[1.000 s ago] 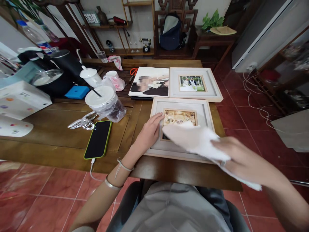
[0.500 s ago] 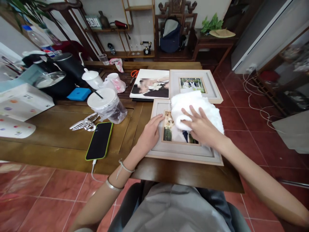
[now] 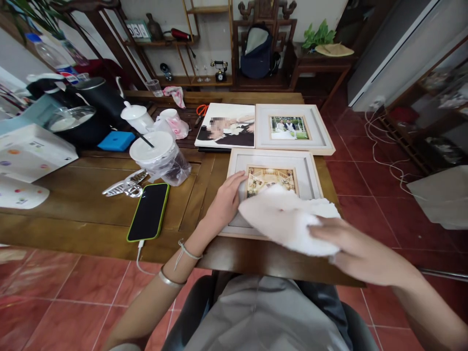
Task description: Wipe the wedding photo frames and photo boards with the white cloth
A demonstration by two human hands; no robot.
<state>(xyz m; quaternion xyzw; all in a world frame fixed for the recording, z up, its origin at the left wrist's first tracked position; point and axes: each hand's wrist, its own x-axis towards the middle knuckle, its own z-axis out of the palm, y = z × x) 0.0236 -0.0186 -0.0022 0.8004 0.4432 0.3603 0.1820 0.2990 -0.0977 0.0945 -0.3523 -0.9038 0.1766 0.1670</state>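
Note:
A pale wooden picture frame (image 3: 276,157) lies flat near the table's front edge, its photo partly covered by a white towel (image 3: 288,219). My left hand (image 3: 228,197) rests on the frame's left side, fingers stretched over the rim. In my right hand (image 3: 347,248), blurred by motion, is the right end of the towel. The cloth is bunched and hides the frame's lower right part, overhanging its near corner. Behind it lie a second framed photo (image 3: 318,129) and a white-bordered photo panel (image 3: 224,111), side by side.
Left of the frame are a phone (image 3: 148,213) on a charging cable, a silver hair clip (image 3: 126,185) and a lidded cup (image 3: 153,148) with a straw. Orange-handled scissors (image 3: 202,110), a blue box (image 3: 116,141) and a white lidded mug (image 3: 137,117) sit farther back.
My right hand has pulled the towel toward me and to the right, off the upper part of the photo, lifting its near end. My left hand has stayed on the frame.

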